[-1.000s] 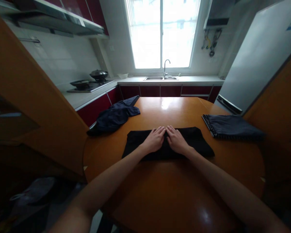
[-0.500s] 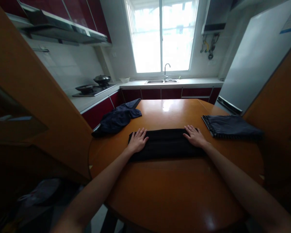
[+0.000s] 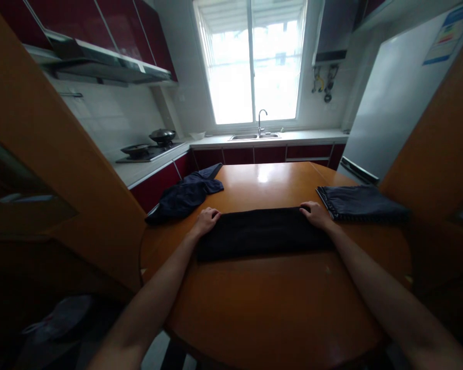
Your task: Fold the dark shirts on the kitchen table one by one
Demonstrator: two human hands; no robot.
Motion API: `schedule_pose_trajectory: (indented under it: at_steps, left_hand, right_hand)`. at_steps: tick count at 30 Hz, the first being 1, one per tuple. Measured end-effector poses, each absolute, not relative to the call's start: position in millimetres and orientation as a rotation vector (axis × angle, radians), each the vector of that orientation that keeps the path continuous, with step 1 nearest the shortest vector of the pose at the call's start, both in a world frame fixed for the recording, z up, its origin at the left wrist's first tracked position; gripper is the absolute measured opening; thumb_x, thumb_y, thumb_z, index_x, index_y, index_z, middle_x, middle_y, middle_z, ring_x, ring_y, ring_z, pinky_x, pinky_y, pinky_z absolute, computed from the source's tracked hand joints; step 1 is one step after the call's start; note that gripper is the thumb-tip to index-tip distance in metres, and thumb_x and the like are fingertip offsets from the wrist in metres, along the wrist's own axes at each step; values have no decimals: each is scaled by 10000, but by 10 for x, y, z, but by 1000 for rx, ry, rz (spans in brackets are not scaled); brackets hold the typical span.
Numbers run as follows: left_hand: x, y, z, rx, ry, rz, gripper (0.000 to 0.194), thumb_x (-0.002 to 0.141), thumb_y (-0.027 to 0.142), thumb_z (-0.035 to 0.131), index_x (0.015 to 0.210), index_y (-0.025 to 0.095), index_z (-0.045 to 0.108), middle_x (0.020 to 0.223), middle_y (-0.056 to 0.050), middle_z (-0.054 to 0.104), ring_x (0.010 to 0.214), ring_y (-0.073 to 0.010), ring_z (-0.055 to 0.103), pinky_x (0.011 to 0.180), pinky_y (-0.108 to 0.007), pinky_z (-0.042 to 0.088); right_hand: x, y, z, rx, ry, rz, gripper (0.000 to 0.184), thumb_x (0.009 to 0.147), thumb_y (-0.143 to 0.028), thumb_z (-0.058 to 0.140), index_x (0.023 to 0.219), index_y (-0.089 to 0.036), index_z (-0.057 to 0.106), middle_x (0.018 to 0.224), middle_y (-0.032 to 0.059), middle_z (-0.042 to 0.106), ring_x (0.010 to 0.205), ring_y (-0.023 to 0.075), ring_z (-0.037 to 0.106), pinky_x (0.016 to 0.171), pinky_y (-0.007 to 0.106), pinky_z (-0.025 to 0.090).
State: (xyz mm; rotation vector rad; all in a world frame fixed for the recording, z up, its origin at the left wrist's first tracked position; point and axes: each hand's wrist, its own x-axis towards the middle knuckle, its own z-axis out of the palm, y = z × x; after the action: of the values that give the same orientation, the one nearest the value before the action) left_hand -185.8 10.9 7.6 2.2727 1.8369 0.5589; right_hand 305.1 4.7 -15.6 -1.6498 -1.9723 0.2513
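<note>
- Centrally on the wooden table (image 3: 270, 308), a folded black cloth (image 3: 264, 234) is laid flat, its long axis set left to right, the right end angled slightly farther
- At its far left corner the left hand (image 3: 207, 221) is placed, fingers curled; at its far right corner the right hand (image 3: 315, 214) is placed, likewise curled
- Whether the edge is pinched by either hand cannot be told
- Most of the cloth's width is found on the near side of both hands, its length spanned between them; neither hand is clearly nearer
- Well left, a crumpled dark blue garment (image 3: 189, 192) is seen; right, a folded grey garment (image 3: 364, 201)
</note>
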Motion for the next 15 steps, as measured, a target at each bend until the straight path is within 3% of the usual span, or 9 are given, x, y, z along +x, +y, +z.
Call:
schedule_pose_trajectory:
  at_steps: [4,7,15]
  left_hand:
    - [-1849,229,235,2193,1745,357,481,845,606,532,931,162,697,929,-83,707,869,-225,645,762,-279,488]
    - [-1830,362,379,2126,1667,167,537,745,691,600,804,165,690,799,-51,698,726,-201,630,613,-251,448]
    - [-1801,677,629,2035,1495,-233,581,611,750,691,721,183,635,674,5,596,610,-147,500,533,-246,340]
  right_hand:
    - [3081,208,-67,-1686,-2002,405,277,882,-287,612,1068,-126,739,1113,146,730,1053,245,664,949,312,475]
    - [3092,345,35,-1720,-2046,518,229,826,-299,682,950,-125,765,971,124,757,893,225,693,802,273,511]
    - [3110,589,246,-1819,-2126,885,420,648,-463,833,902,-133,777,848,80,744,734,185,656,604,232,480]
